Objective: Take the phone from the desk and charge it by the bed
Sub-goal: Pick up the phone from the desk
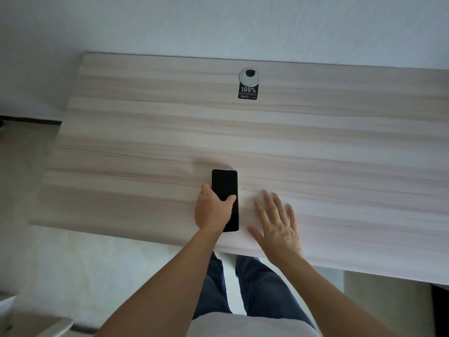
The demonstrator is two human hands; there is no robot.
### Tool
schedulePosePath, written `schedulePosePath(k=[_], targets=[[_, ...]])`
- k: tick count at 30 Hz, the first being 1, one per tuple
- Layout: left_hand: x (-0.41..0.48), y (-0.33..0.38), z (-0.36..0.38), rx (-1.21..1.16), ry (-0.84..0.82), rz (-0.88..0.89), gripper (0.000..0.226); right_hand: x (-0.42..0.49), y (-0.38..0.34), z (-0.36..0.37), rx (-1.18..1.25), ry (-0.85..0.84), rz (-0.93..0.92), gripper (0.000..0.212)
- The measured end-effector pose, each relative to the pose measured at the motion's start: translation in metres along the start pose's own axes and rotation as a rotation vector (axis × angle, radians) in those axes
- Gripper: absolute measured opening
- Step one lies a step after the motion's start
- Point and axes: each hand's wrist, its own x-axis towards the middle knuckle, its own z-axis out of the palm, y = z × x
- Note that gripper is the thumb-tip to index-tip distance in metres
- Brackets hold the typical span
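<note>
The left hand [213, 210] is wrapping its fingers [229, 198] around the black phone [224, 188] near the counter [315, 147] edge. The right hand [277, 222] is resting flat, fingers spread. Next, it needs lifting and carrying to the bed.

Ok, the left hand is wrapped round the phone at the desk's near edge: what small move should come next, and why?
Probably lift the phone clear of the desk. The left hand already grips it, thumb across the dark screen and fingers at its left edge, while the right hand lies open beside it, holding nothing. No charger or bed shows here.
</note>
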Motion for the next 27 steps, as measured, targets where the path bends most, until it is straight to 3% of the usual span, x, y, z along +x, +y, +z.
schedulePosePath(k=[7,12,20,27], targets=[[-0.004,-0.006,-0.011,-0.317,-0.100,0.019,0.021,0.001,-0.006,-0.021,0.076,-0.069,-0.002,0.070],[-0.015,0.001,-0.036,-0.532,-0.147,0.035,0.011,-0.001,-0.016,-0.067,0.461,-0.045,0.074,0.061],[-0.054,0.024,-0.097,-0.805,-0.235,0.163,0.015,-0.023,-0.057,-0.137,1.049,0.140,0.155,0.031],[-0.078,0.020,-0.128,-0.941,-0.293,0.231,0.017,-0.045,-0.097,-0.153,1.145,0.137,0.024,0.032]])
